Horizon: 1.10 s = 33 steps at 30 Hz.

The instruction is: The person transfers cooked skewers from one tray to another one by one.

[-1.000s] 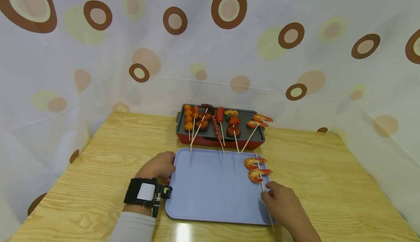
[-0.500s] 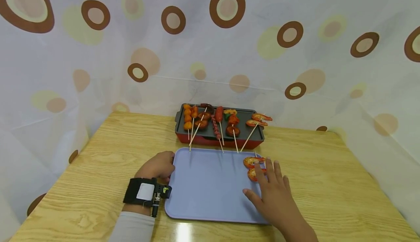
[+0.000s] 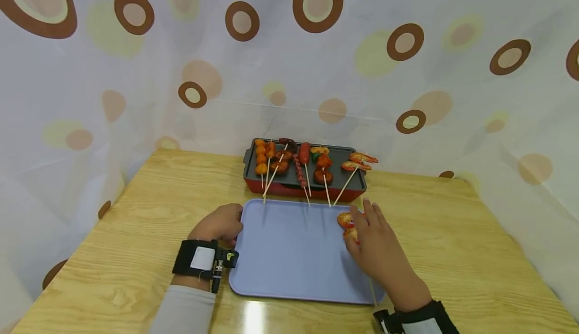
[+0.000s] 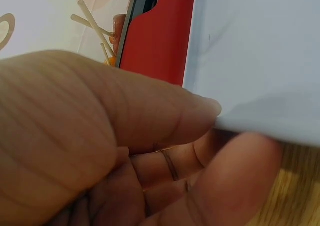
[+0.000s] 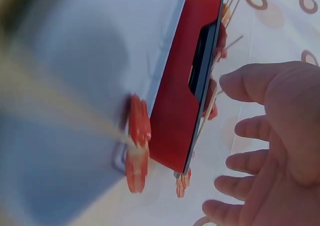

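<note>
My left hand [image 3: 221,223] grips the left rim of a pale lilac tray [image 3: 289,258]. In the left wrist view, its thumb [image 4: 195,108] lies on the rim and a finger is beneath. My right hand [image 3: 380,253] is spread over the tray's right side, fingers extended and holding nothing. Under it lies a shrimp skewer [image 3: 345,220], partly hidden by the fingers; its stick reaches the tray's front right corner. In the right wrist view, the orange-red shrimp [image 5: 137,151] show beside the open palm.
Behind the tray stands a red grill with a dark top [image 3: 253,186], loaded with several skewers: orange balls [image 3: 261,158], a sausage [image 3: 305,153], vegetables and meat [image 3: 323,175], and another shrimp skewer [image 3: 357,166]. The wooden table [image 3: 135,253] extends on both sides; a patterned curtain [image 3: 149,82] hangs behind.
My right hand has released the shrimp skewer's stick, lifted with fingers spread, and moved forward over the shrimp. The left hand keeps its grip on the tray.
</note>
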### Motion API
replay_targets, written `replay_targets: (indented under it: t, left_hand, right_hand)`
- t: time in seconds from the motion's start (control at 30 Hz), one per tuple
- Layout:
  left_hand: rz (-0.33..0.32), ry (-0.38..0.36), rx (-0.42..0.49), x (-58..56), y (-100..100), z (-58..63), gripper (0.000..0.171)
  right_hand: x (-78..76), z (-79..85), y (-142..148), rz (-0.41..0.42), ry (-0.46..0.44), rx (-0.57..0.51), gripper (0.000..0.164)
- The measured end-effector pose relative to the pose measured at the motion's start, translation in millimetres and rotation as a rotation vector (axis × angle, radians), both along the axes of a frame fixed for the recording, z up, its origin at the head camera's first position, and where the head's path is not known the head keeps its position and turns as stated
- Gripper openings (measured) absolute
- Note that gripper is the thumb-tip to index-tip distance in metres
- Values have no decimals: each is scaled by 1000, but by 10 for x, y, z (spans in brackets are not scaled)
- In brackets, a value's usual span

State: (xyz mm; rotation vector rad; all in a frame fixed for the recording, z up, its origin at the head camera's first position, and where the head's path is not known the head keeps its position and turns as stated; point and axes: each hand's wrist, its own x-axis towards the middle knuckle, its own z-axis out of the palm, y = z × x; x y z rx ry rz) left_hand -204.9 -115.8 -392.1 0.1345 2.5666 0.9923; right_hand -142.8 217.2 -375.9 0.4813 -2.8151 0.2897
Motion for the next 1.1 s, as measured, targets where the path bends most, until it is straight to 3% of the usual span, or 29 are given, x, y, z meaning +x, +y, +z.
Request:
replay_targets:
  t: [0.37, 0.8, 1.1]
  left_hand:
    - [10, 0, -9, -30, 3, -22, 24]
    - [27, 5, -14, -47, -16, -29, 25]
    - [18, 1, -6, -30, -21, -33, 26]
  right_hand:
    - [-346, 247, 41, -40, -82, -98, 59]
    - [-690, 240, -92, -104, -61, -193, 53]
    - [-852, 264, -209, -164, -45, -152, 54]
